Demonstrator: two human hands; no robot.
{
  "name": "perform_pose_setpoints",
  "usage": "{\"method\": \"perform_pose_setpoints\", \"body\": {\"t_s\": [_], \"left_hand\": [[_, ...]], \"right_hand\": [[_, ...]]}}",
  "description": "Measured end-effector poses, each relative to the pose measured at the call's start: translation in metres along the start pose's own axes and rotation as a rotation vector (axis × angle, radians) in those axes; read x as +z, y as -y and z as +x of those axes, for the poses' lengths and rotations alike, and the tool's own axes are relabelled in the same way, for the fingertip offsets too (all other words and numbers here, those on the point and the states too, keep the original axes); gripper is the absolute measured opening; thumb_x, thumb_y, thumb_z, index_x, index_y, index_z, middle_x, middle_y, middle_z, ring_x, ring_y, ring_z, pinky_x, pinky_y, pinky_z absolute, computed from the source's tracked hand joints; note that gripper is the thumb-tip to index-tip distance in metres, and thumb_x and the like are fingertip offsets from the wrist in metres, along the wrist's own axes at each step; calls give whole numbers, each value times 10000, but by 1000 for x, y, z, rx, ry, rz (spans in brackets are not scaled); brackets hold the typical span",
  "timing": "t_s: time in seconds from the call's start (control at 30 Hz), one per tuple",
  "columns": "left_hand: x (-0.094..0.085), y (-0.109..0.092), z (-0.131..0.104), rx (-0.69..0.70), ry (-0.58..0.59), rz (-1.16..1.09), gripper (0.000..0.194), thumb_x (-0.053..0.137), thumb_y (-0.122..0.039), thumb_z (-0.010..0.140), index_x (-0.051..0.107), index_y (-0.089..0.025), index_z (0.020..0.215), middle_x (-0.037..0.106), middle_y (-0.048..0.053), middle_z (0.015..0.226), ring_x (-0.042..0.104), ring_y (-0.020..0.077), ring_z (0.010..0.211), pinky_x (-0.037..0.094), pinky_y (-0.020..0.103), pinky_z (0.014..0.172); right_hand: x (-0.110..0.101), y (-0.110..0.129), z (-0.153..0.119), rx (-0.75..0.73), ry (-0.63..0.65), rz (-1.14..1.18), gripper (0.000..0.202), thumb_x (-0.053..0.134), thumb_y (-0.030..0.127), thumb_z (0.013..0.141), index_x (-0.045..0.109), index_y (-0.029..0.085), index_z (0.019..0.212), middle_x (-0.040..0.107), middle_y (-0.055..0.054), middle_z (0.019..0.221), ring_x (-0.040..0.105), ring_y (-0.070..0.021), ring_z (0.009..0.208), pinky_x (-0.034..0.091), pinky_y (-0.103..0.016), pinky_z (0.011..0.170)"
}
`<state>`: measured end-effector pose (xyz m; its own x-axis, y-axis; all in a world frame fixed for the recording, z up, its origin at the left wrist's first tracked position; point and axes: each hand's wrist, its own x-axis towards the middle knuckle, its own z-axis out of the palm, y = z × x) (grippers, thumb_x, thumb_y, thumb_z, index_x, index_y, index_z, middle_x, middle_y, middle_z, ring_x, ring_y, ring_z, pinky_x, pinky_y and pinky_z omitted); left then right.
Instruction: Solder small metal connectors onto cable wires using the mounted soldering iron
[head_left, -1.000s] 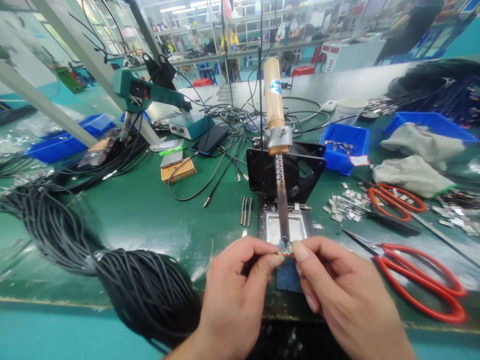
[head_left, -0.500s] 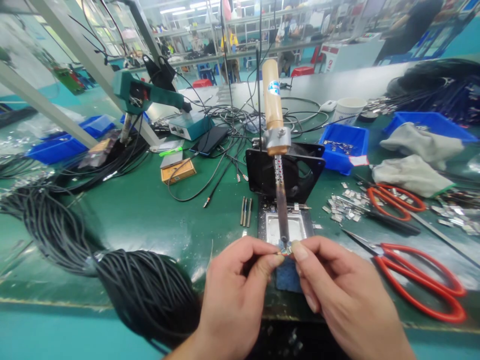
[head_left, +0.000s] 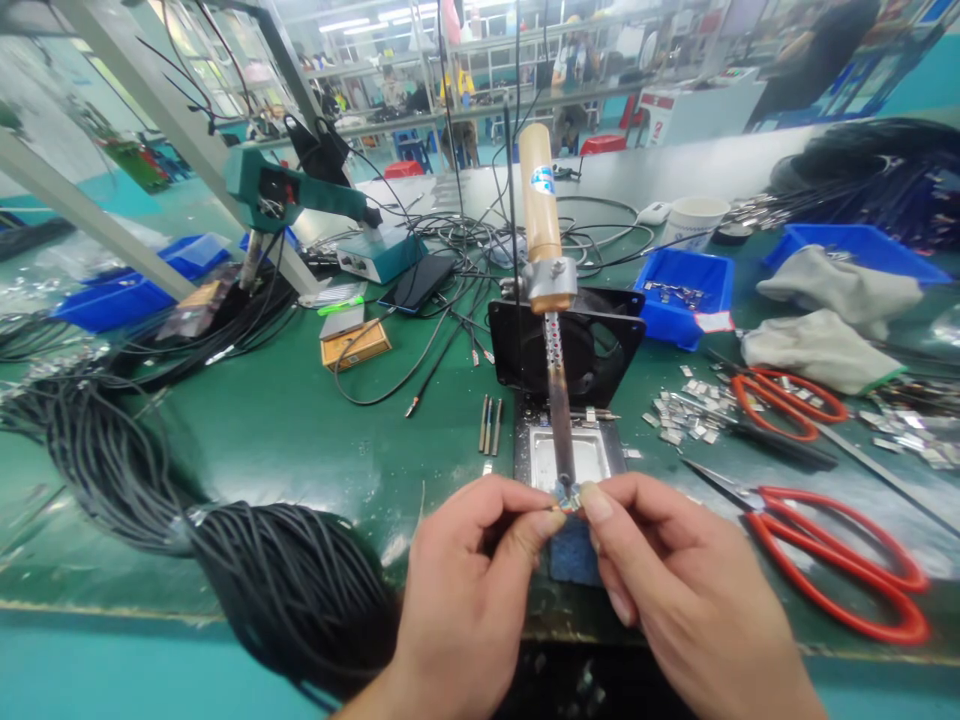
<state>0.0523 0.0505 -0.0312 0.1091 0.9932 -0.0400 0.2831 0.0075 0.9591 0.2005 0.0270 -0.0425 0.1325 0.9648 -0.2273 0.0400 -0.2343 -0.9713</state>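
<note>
Left hand (head_left: pixel 472 590): its thumb and first finger are pinched narrow, and they hold the left side of the small part.
Right hand (head_left: pixel 697 580): its thumb and first finger are closed together at the right side of the same part.
Small part (head_left: pixel 568 500): it is between the fingertips of both hands, at the lower end of the soldering iron; its exact form is too small to tell.
Soldering iron (head_left: pixel 541 200): it stands almost upright, with the wooden handle up and the tip down at the part; I cannot tell if the two touch.
Metal tray (head_left: pixel 589 458): it lies behind the fingertips, on the far side.
Blue pad (head_left: pixel 574 557): it is on the near side of the tray, partly hidden by the hands.
Black fan (head_left: pixel 517 350): it stands on the far side of the tray, behind the iron.
Right side: the near scissors (head_left: pixel 761 525) have red handles, and metal pieces (head_left: pixel 686 410) are scattered farther away.
Left side: a thick bundle of black cables (head_left: pixel 285 570) lies on the green table (head_left: pixel 277 440).
</note>
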Motion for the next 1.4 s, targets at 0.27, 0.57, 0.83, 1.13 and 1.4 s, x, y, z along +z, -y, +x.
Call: {"method": "perform_pose_setpoints", "body": {"t_s": [0.27,0.57,0.83,1.13,1.4], "left_hand": [[1,-1,0,-7,1,16,122,696,-209,909,750,-227,801,730,-4,747,666,172,731,480,239,594],[-1,0,0,-8,0,11,127,693,-200,909,749,-235,801,725,-14,742,661,165,730,489,240,631],[1,-3,1,-27,-9,-8,124,697,-206,902,746,-224,789,719,-12,725,641,158,697,491,240,631],[2,-1,1,-19,-12,-16,121,701,-194,898,745,-225,789,706,-26,709,630,139,684,483,215,623],[1,-2,1,-26,-20,-38,106,708,-193,879,748,-218,785,706,-23,697,620,136,660,469,210,584]], "right_hand": [[3,5,-2,-1,-58,12,412,631,593,904,657,210,756,476,57,477,434,-102,431,346,-214,419],[3,5,-3,29,-40,17,396,619,591,909,645,217,781,473,60,498,429,-107,454,342,-220,437],[3,6,-2,43,-26,2,405,603,596,922,639,211,801,470,67,499,430,-99,454,326,-228,453],[2,7,-2,46,-21,-14,409,584,590,937,635,204,812,465,71,498,420,-92,458,321,-225,460],[2,5,-3,20,-34,-19,382,587,565,941,643,207,820,462,72,488,427,-93,443,329,-220,441]]}}
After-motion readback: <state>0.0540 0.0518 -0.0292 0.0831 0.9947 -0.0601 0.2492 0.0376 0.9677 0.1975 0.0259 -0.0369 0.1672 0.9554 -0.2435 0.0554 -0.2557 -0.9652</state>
